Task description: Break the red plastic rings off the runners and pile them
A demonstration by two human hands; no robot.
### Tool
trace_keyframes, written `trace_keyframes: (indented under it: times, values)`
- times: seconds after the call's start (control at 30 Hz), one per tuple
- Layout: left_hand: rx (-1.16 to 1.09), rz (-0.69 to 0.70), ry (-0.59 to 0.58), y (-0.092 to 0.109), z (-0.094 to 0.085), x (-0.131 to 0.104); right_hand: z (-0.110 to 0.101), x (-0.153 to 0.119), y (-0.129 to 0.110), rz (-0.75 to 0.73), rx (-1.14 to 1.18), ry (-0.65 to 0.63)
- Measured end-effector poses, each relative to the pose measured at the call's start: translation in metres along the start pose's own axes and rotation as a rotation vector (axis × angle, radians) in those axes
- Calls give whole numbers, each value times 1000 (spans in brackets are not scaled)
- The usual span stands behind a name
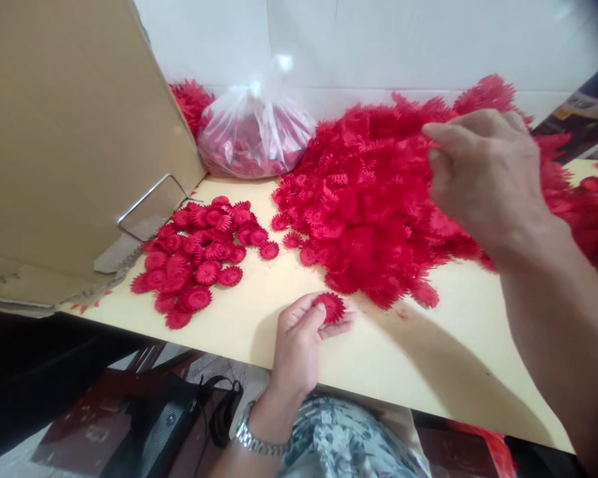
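Observation:
My left hand (299, 338), with a metal watch on its wrist, holds a round red toothed disc (331, 308) between thumb and fingers, low over the table's front edge. My right hand (483, 169) is raised over the right part of a large heap of red toothed pieces (373, 199). Its thumb and fingers are drawn together, and whatever may be between them is too blurred to make out. Left of the big heap lies a smaller pile of red discs (199, 252).
A tied clear plastic bag (256, 136) of red pieces stands by the white wall. On the left, a large cardboard box (80, 146) with a wire handle rises beside the small pile. The pale table (458, 345) ends in front of my lap.

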State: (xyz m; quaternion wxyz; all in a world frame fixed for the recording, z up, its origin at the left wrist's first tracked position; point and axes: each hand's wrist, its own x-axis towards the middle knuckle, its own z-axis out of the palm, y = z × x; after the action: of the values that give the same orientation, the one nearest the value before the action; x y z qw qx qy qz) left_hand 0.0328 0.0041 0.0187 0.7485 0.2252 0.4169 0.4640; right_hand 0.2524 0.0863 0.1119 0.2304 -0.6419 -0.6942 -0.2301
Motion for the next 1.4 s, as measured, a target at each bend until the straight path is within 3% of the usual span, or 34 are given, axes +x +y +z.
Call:
trace_keyframes:
  times: [0.13,0.23,0.3,0.37,0.5,0.6,0.77,0.87,1.0,1.07,1.17,1.27,1.33,1.4]
  values:
    - [-62,-25,-16,3,3,-1,3,-30,-28,-136,323,-58]
    - [-81,-2,-77,0,1,0,12,-69,-64,-265,785,-410]
    - [-57,23,-132,-3,-1,-1,20,-86,-80,-194,883,-546]
    - [-11,48,-164,-6,-2,-1,25,-93,-85,-105,976,-591]
    - [58,75,-161,-12,-4,-1,26,-95,-81,18,1128,-624]
    - [101,87,-144,-15,-5,1,26,-98,-81,-47,1035,-559]
    - [144,124,-96,-17,-7,0,32,-104,-84,-320,647,-220]
    - [115,126,-33,-14,-7,0,27,-93,-73,-305,420,-32]
    - [77,72,24,-8,-6,0,10,-47,-40,-206,163,176]
    - [53,40,30,-6,-5,1,3,-21,-21,-85,73,97]
    - [16,10,26,-3,-4,2,0,-5,-10,-122,55,-20]
    - [-13,10,11,-1,-2,2,5,-25,-28,-184,231,10]
    - [-35,31,-11,-1,-1,1,11,-49,-51,-246,576,-146]
    - [-39,58,-34,-2,-1,1,17,-71,-72,-249,775,-405]
